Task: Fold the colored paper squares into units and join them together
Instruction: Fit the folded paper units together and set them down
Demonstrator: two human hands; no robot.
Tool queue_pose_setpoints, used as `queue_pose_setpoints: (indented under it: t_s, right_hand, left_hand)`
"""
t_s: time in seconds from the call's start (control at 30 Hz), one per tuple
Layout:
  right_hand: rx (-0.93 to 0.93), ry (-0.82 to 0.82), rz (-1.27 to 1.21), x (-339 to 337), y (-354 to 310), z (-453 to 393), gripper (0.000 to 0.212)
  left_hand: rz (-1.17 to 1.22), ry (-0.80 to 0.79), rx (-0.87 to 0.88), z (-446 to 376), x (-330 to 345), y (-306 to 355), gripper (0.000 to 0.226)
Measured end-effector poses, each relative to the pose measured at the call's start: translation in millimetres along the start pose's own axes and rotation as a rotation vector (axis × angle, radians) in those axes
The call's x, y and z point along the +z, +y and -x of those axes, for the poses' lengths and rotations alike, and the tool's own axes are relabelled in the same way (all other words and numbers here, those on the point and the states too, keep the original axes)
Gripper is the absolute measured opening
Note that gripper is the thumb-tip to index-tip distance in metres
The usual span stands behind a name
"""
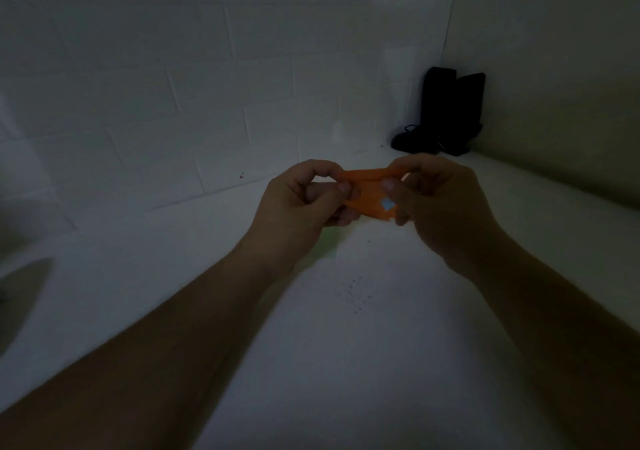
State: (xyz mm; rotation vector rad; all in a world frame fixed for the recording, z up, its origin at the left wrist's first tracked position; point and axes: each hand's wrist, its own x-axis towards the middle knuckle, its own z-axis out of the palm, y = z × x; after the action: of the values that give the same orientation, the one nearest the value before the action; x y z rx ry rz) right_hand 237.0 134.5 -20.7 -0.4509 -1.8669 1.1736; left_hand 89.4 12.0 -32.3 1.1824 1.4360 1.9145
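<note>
While the light is dim and the folds are hard to read, the step in hand looks like shaping or tightening an orange paper piece (369, 191) held in the air between both hands, above the white surface (346, 363) and well clear of it. To do it well, the left hand (301, 203) should probably act as the anchor, pinching its end of the paper flat so the layers cannot slide, while the other hand works the crease or flap; short, firm presses along the fold would likely serve better than a pull, since thin paper tears easily where it is stretched. The left hand's grip is narrow, thumb against curled fingers on the left end of the paper, with the forearm reaching up from the lower left. In the middle, the paper spans the gap between the two hands, its top edge running as a band and a small pale blue patch (387, 204) showing near its right side; whether that is a second unit or a gap cannot be told. On the right, the right hand (443, 207) also pinches the paper, thumb in front and fingers curled over the top edge, wrist bent slightly inward. Farther right, dark objects (446, 113) stand in the corner by the tiled wall (173, 85)
</note>
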Motion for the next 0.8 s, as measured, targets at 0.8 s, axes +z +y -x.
queue_pose_setpoints:
  t_s: [0.8]
  right_hand:
    - [0.022, -0.082, -0.162, -0.2, -7.2, 2.9, 0.025]
  left_hand:
    - [-0.187, 0.014, 0.102, -1.3, -8.4, 2.9, 0.020]
